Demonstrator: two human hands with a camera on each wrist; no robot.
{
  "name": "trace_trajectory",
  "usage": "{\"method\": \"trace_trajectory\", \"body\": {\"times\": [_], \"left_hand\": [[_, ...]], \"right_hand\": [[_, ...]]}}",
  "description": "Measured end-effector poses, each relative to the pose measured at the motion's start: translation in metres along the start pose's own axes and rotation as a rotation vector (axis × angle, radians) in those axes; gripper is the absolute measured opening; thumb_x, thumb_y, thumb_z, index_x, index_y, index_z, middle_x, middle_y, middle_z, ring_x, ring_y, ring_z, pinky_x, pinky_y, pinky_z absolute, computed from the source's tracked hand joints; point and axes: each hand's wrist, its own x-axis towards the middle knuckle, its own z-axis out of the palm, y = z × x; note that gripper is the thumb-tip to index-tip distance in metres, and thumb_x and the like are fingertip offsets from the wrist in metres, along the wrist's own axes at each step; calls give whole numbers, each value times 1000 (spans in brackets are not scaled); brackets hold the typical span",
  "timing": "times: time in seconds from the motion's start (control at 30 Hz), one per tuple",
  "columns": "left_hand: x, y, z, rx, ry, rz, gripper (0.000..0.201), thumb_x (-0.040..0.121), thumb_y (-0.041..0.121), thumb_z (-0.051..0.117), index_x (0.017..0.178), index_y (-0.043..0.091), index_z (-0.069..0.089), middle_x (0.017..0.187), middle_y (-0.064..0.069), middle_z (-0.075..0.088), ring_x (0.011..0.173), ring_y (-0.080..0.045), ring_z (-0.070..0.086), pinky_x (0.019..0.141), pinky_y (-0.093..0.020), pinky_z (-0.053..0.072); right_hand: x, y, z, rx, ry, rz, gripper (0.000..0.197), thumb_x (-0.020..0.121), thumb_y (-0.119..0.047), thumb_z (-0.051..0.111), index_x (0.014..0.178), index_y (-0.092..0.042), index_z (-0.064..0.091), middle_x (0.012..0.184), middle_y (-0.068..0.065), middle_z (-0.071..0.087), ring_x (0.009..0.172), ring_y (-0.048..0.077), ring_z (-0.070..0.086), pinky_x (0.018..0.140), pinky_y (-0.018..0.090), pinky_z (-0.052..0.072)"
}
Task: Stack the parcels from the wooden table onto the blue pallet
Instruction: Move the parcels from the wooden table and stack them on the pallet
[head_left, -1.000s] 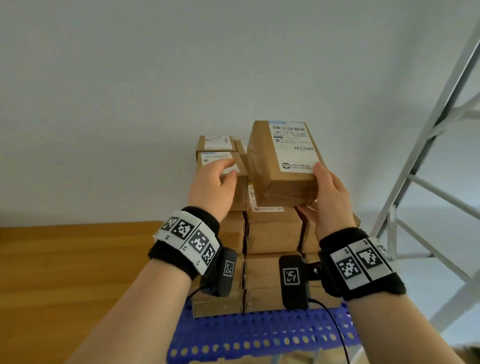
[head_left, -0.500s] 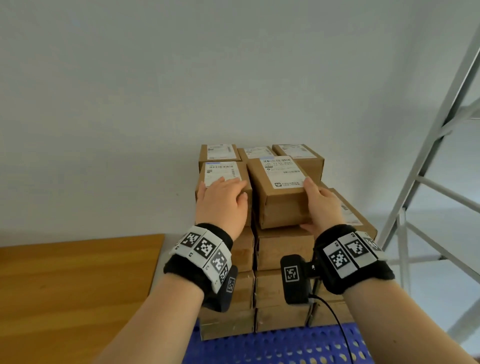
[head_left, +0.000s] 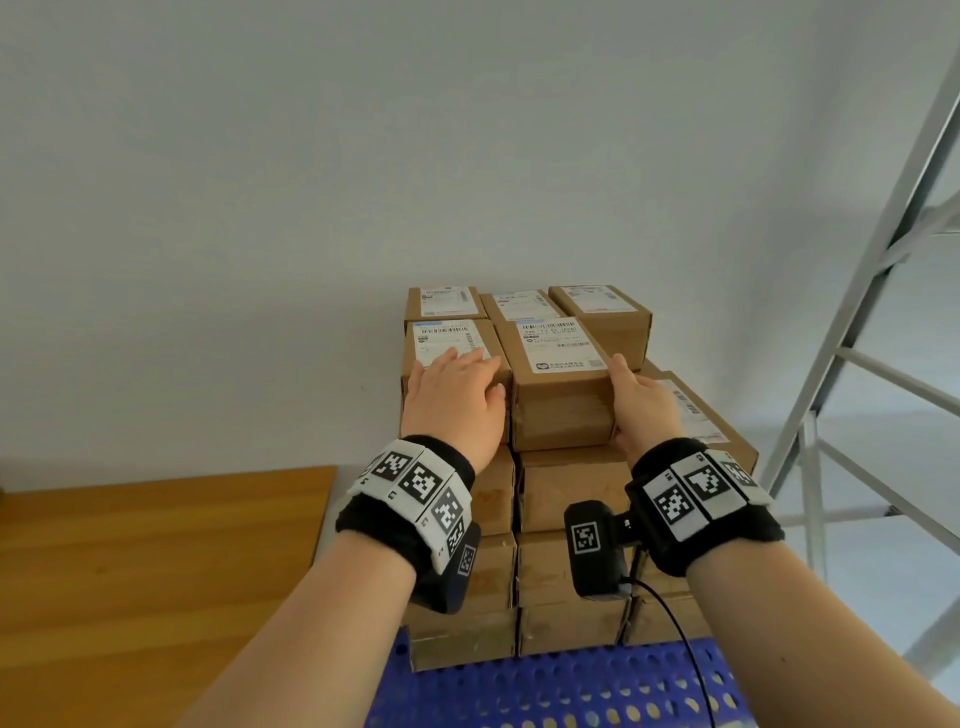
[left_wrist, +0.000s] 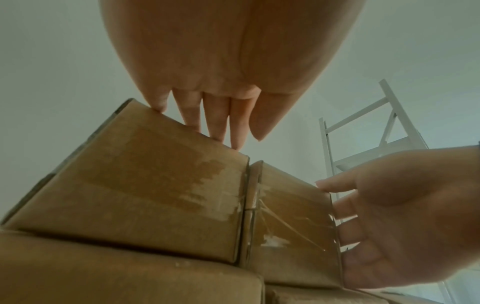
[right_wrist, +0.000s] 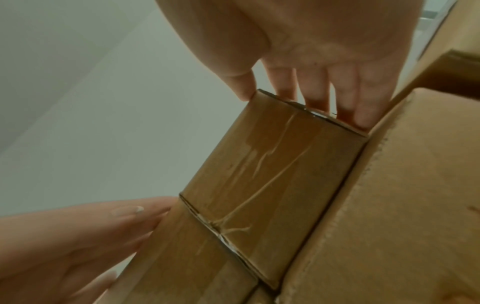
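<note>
Brown cardboard parcels with white labels stand several layers high on the blue pallet (head_left: 571, 691). The front middle parcel (head_left: 558, 395) of the top layer sits level beside its left neighbour (head_left: 441, 338). My left hand (head_left: 452, 395) lies flat on that left neighbour (left_wrist: 145, 185), fingers (left_wrist: 215, 115) straight along its top edge. My right hand (head_left: 644, 410) presses straight fingers (right_wrist: 363, 102) against the right side of the middle parcel (right_wrist: 272, 174), with the thumb on its top edge. The wooden table (head_left: 156, 545) lies to the left with no parcel showing on it.
A plain grey wall stands close behind the stack. A white metal rack (head_left: 857, 364) rises at the right. A wider parcel (head_left: 696, 415) lies one layer lower, right under my right hand. The pallet's front strip is bare.
The parcel, held up and tilted a second ago, came down onto the top layer and now sits level. My left hand went from the parcel's side to the neighbouring box's top.
</note>
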Motion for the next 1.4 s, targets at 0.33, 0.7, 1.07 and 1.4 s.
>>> {"method": "trace_trajectory", "body": {"times": [0.33, 0.7, 1.07, 1.4], "left_hand": [[-3, -5, 2, -20, -51, -110, 44, 98, 34, 36, 142, 33, 31, 152, 9, 25, 144, -21, 9, 113, -58, 12], [0, -11, 6, -63, 3, -62, 41, 97, 30, 38, 138, 28, 41, 146, 6, 38, 141, -21, 20, 113, -50, 21], [2, -15, 5, -68, 28, -46, 39, 96, 30, 41, 135, 25, 44, 142, 5, 43, 136, -19, 30, 110, -49, 28], [-1, -14, 4, -12, -17, -81, 45, 97, 35, 39, 141, 30, 34, 151, 7, 29, 143, -21, 15, 115, -49, 17]], "right_hand": [[2, 0, 0, -71, -20, -27, 55, 99, -46, 34, 114, 1, 58, 91, 13, 61, 93, 30, 58, 92, 43, 46], [5, 6, 0, -115, -18, -89, 59, 100, -45, 29, 115, 5, 57, 90, 16, 59, 90, 27, 56, 91, 42, 45], [7, 6, 3, -128, -6, -85, 54, 100, -45, 30, 109, -1, 60, 98, 14, 61, 89, 25, 54, 79, 33, 40], [3, 15, 6, -121, -10, -161, 46, 96, -41, 45, 126, -7, 54, 114, 7, 61, 97, 18, 54, 92, 37, 47]]}}
